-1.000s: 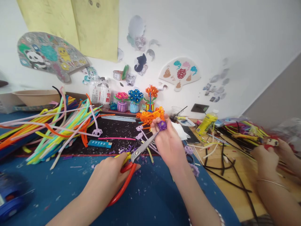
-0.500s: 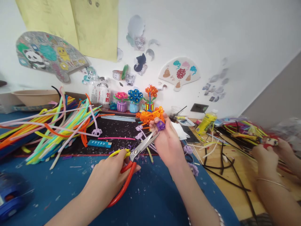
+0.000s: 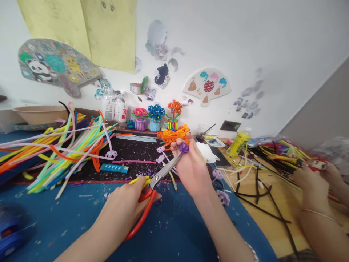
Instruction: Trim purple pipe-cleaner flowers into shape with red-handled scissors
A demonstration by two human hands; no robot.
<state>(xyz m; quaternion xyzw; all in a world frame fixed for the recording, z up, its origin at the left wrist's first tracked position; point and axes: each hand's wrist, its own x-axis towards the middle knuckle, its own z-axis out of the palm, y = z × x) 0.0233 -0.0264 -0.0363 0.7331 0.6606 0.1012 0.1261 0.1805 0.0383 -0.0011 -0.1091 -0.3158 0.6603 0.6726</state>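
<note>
Scissors (image 3: 163, 175) were clasped by the left grip (image 3: 130, 198). A purple flower (image 3: 183, 147), apparently touching them, was pinched by the right grip (image 3: 194, 174).

Close to centre the scissors (image 3: 156, 178) combine shiny, smooth metal with glossy red plastic, the purple flower (image 3: 184, 147) looks fuzzy and matt, the stems (image 3: 81, 145) at nine o'clock are similarly plush, the mat (image 3: 177, 233) at six is smooth and matt, and the tabletop (image 3: 276, 231) at four is pale, smooth wood.
</note>
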